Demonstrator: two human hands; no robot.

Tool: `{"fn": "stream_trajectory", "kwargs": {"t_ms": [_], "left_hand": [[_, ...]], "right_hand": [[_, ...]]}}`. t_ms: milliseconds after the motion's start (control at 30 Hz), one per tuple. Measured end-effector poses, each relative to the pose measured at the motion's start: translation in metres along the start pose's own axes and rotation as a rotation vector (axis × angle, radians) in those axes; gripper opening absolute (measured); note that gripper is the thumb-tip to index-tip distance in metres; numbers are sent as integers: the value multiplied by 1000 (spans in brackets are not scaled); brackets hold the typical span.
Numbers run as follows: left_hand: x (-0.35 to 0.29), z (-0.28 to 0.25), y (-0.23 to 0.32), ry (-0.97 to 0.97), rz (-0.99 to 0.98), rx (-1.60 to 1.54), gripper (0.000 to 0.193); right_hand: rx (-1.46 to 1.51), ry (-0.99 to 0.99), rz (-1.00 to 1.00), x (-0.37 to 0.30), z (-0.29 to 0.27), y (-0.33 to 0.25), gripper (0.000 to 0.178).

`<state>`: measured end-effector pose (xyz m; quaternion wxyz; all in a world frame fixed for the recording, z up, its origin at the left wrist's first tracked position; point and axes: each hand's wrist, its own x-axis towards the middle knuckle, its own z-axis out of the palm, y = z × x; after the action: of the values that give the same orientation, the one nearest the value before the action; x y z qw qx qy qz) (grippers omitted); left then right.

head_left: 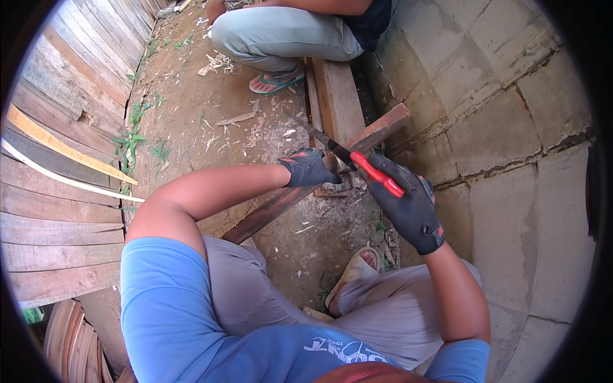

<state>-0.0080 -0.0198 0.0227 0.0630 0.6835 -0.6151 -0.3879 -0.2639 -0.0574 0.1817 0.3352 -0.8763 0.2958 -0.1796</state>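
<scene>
A long, narrow, tapering dark blade with a red handle (377, 173) is in my right hand (408, 204), which wears a dark glove and is closed round the handle. The blade slants up and to the left, across the wooden plank (262, 215); whether it has teeth is too small to tell. My gloved left hand (308, 168) grips the plank just left of the blade. That plank lies diagonally, its far right end resting over a thick wooden beam (343, 96) and its near end close to my left knee.
Another person (281, 38) in light trousers and flip-flops sits on the beam's far end. A block wall (498, 147) rises at the right. Along the left runs a board fence (64, 204), with pale strips (70, 145) beside it. Wood shavings (220, 64) litter the dirt ground.
</scene>
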Motion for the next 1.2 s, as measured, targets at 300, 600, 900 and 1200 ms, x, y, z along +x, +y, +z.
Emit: {"fn": "stream_trajectory", "kwargs": {"t_ms": [300,600,900,1200], "left_hand": [[2,2,8,16,-50,-1,69],[14,16,-8,76,118,70,60],[11,10,-6,101,52,31,56],[3,7,-3,110,26,29,60]], "right_hand": [[-27,-2,-2,1,2,1,46],[-82,-32,145,-5,9,-12,49],[-154,-11,21,-5,8,-2,50],[-2,-17,284,-23,4,-14,49]]}}
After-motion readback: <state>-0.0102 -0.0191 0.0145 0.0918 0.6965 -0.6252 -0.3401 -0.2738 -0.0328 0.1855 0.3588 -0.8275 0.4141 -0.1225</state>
